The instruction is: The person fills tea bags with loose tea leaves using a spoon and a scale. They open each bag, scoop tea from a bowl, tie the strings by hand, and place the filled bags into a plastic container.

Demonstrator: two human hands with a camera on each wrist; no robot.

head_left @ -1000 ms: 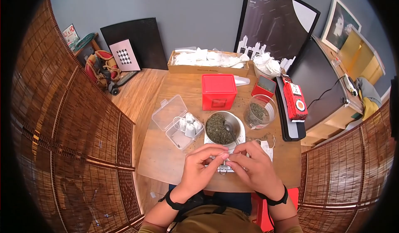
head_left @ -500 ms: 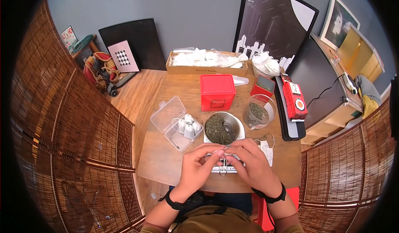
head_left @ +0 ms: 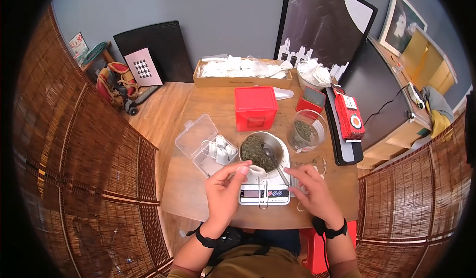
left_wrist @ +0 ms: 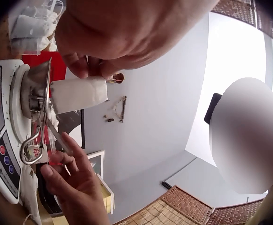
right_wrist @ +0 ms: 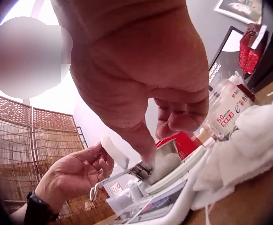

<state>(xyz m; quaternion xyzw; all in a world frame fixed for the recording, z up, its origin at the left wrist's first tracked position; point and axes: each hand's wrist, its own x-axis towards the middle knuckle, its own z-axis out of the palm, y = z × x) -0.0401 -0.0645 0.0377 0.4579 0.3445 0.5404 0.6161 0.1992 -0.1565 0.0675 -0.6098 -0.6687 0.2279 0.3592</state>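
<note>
My left hand (head_left: 222,196) pinches a white bag (head_left: 257,169) by its top edge, thumb against fingers, just over the near rim of a metal bowl (head_left: 283,154). The bag (left_wrist: 79,93) looks flat and pale in the left wrist view. Dried leaves (head_left: 254,151) and a spoon (head_left: 280,172) lie in the bowl, which sits on a white scale (head_left: 278,200). At the spoon's handle end, my right hand (head_left: 318,198) has thumb and forefinger spread apart on either side, not closed on it. In the right wrist view the right hand (right_wrist: 141,65) hides the spoon.
Left of the bowl stands an open clear box (head_left: 196,155) with several filled white bags. Behind are a red tin (head_left: 255,107) and a long carton (head_left: 238,82); to the right, a clear tub (head_left: 317,144) of leaves. White bags (right_wrist: 249,140) lie beside the scale.
My hands have parted from each other. The left has kept the white bag and moved slightly left; the right has let go and moved right, toward the spoon handle.
</note>
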